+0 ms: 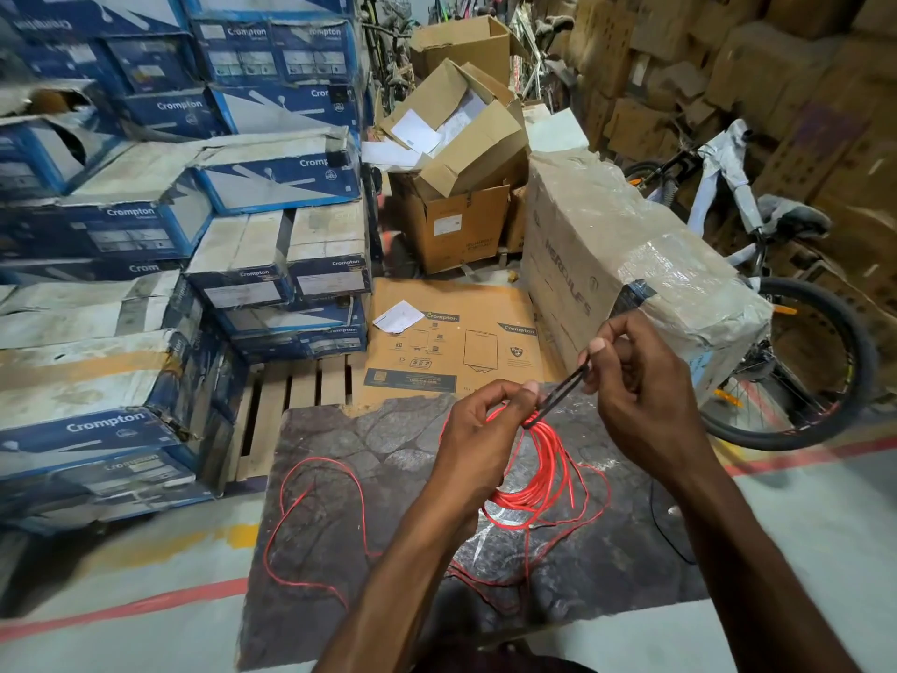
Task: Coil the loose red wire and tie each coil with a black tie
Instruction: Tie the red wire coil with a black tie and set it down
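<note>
Here, seen from above by a head cam, two bare hands work over a small table whose top has a dark stone-pattern cover. The left hand has its fingers curled round the top of a red wire coil, gripping the bundle where a black tie wraps it. The right hand, up and to the right, pinches the tie's free end btw thumb and forefinger, so the tie runs as a taut diagonal strip from one hand to the other. The coil hangs below the left hand over the table's middle; whether its lower edge rests on the top can't be told. Loose red wire sprawls in a big open loop across the table's left half, and more strands pass under the left forearm toward the near edge, partly hidden by it. A thin black cable lies on the grey floor just off the table's right side. A red floor line crosses at lower left. Beyond the table sits a wooden pallet, w/ a flattened Crompton carton lying next to it. On the left, blue-and-white Crompton boxes are stacked high, several torn. Farther back, open brown cartons spill papers. To the right stands a large Hercules box wrapped in clear plastic, and behind it a bicycle, its frame partly wrapped, in front of a wall of brown cartons.
</note>
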Action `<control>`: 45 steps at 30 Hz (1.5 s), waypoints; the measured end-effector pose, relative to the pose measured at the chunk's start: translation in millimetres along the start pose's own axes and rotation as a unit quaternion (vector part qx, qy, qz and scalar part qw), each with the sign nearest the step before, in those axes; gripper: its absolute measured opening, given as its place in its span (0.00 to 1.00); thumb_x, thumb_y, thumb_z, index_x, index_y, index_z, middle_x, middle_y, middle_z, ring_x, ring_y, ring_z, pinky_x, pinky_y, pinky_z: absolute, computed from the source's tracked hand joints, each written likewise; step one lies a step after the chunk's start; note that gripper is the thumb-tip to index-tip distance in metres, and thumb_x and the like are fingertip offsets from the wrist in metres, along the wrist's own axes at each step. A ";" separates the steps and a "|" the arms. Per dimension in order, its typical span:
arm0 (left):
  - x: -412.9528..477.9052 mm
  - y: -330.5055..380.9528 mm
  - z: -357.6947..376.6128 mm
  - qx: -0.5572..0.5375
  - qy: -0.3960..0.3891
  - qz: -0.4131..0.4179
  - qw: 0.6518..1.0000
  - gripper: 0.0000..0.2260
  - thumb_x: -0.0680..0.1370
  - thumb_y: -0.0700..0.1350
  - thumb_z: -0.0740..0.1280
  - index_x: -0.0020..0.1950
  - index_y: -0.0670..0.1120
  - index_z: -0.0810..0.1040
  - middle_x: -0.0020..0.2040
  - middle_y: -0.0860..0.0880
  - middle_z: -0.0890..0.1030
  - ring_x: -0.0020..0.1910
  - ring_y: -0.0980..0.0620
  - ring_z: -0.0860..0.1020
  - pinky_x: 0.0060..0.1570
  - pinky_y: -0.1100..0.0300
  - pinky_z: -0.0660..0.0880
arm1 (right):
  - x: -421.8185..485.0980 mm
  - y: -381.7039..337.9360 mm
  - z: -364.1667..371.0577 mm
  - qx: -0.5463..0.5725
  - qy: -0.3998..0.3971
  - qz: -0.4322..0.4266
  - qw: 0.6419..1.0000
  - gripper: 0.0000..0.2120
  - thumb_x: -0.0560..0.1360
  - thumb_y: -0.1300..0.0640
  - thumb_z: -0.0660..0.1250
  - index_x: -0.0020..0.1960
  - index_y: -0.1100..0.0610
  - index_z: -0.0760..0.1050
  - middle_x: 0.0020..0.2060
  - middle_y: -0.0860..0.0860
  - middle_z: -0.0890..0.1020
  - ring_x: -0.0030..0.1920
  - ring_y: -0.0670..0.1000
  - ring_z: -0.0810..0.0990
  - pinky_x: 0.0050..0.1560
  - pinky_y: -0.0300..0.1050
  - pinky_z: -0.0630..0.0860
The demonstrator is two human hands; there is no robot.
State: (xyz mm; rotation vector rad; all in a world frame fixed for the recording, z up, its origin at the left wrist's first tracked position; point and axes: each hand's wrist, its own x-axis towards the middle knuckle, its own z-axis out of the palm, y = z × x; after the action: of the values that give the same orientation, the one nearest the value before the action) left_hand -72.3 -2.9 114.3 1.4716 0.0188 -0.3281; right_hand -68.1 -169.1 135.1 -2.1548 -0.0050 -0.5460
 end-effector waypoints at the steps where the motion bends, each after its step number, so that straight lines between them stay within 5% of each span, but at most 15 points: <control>1: -0.7 0.3 0.2 0.001 -0.004 -0.002 1.000 0.13 0.82 0.50 0.66 0.50 0.41 0.81 0.22 0.60 0.71 0.22 0.65 0.69 0.27 0.71 0.61 | -1.4 1.0 0.9 -0.003 -0.001 0.002 1.000 0.06 0.84 0.60 0.62 0.48 0.53 0.70 0.34 0.47 0.82 0.34 0.47 0.81 0.39 0.55 0.80; 5: -1.2 1.6 0.4 -0.018 -0.004 -0.027 0.999 0.15 0.81 0.50 0.67 0.51 0.37 0.82 0.21 0.60 0.70 0.20 0.65 0.68 0.25 0.71 0.63 | -7.4 3.0 6.7 0.000 0.004 0.013 1.000 0.06 0.85 0.59 0.60 0.49 0.53 0.68 0.32 0.48 0.82 0.33 0.46 0.81 0.38 0.52 0.78; 11: 1.8 -11.5 -1.6 -0.051 0.019 -0.092 0.994 0.06 0.78 0.44 0.68 0.47 0.44 0.84 0.24 0.56 0.61 0.22 0.57 0.59 0.22 0.66 0.56 | -8.9 6.6 4.4 -0.024 -0.022 -0.008 0.999 0.05 0.85 0.58 0.60 0.50 0.52 0.69 0.36 0.46 0.82 0.38 0.44 0.82 0.40 0.51 0.78; 19: 2.7 -23.0 6.5 -0.071 0.074 -0.131 0.986 0.08 0.76 0.42 0.65 0.37 0.51 0.72 0.27 0.53 0.58 0.24 0.55 0.55 0.23 0.65 0.52 | -4.5 10.9 2.0 -0.053 0.051 -0.032 0.997 0.06 0.84 0.62 0.60 0.49 0.57 0.70 0.39 0.53 0.80 0.41 0.57 0.81 0.40 0.57 0.78; 22: 2.0 -21.3 8.2 -0.085 0.058 -0.148 0.984 0.03 0.76 0.43 0.65 0.44 0.50 0.74 0.26 0.55 0.58 0.24 0.56 0.55 0.24 0.64 0.50 | -2.0 12.4 3.3 -0.051 0.055 -0.033 0.997 0.06 0.85 0.61 0.59 0.49 0.56 0.70 0.41 0.53 0.81 0.42 0.56 0.81 0.42 0.59 0.79; 29: 2.5 -20.7 5.1 -0.103 0.045 -0.151 0.982 0.13 0.76 0.53 0.73 0.51 0.44 0.86 0.25 0.57 0.59 0.23 0.57 0.56 0.22 0.65 0.52 | 4.0 14.5 6.3 -0.006 0.027 -0.010 1.000 0.08 0.85 0.60 0.57 0.48 0.52 0.67 0.39 0.45 0.83 0.40 0.44 0.83 0.42 0.38 0.78; 32: 3.5 -23.5 6.4 -0.125 0.047 -0.166 0.977 0.04 0.75 0.46 0.72 0.47 0.47 0.80 0.26 0.55 0.57 0.23 0.57 0.55 0.21 0.66 0.51 | 9.2 14.6 6.4 -0.021 0.066 -0.008 0.998 0.08 0.85 0.62 0.58 0.48 0.53 0.68 0.38 0.47 0.81 0.39 0.47 0.81 0.41 0.45 0.76; 35: 5.1 -28.0 6.7 -0.137 0.052 -0.185 0.972 0.08 0.73 0.44 0.70 0.37 0.50 0.73 0.28 0.54 0.57 0.23 0.57 0.54 0.20 0.66 0.51 | 17.7 14.4 3.5 -0.022 0.098 -0.006 0.995 0.06 0.85 0.61 0.58 0.49 0.54 0.68 0.38 0.51 0.82 0.39 0.51 0.82 0.43 0.52 0.78; 38: 2.7 -25.0 5.2 -0.151 0.047 -0.190 0.969 0.05 0.75 0.49 0.73 0.45 0.49 0.81 0.27 0.55 0.58 0.23 0.57 0.54 0.19 0.66 0.52 | 21.6 14.3 3.5 -0.018 0.091 -0.009 0.996 0.06 0.84 0.61 0.58 0.49 0.55 0.68 0.38 0.51 0.82 0.40 0.51 0.82 0.43 0.50 0.78; 41: 3.3 -26.5 1.0 -0.161 0.042 -0.176 0.970 0.22 0.73 0.59 0.74 0.58 0.44 0.84 0.28 0.56 0.58 0.24 0.58 0.54 0.19 0.65 0.50 | 22.6 19.0 6.2 -0.001 0.075 0.001 0.997 0.05 0.85 0.61 0.57 0.50 0.55 0.68 0.41 0.46 0.85 0.41 0.48 0.84 0.46 0.47 0.81; 45: 3.2 -24.8 3.6 -0.150 0.036 -0.165 0.974 0.15 0.69 0.54 0.79 0.50 0.51 0.81 0.28 0.56 0.59 0.24 0.58 0.55 0.21 0.65 0.50 | 26.3 26.4 10.8 0.012 0.082 0.012 0.997 0.05 0.85 0.62 0.56 0.51 0.55 0.67 0.39 0.45 0.84 0.39 0.46 0.84 0.47 0.51 0.83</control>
State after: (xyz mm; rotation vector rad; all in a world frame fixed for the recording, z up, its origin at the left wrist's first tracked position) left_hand -75.6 -8.6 89.9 1.1762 0.3604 -0.5170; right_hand -35.0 -181.9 119.4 -2.0780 0.1026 -0.7033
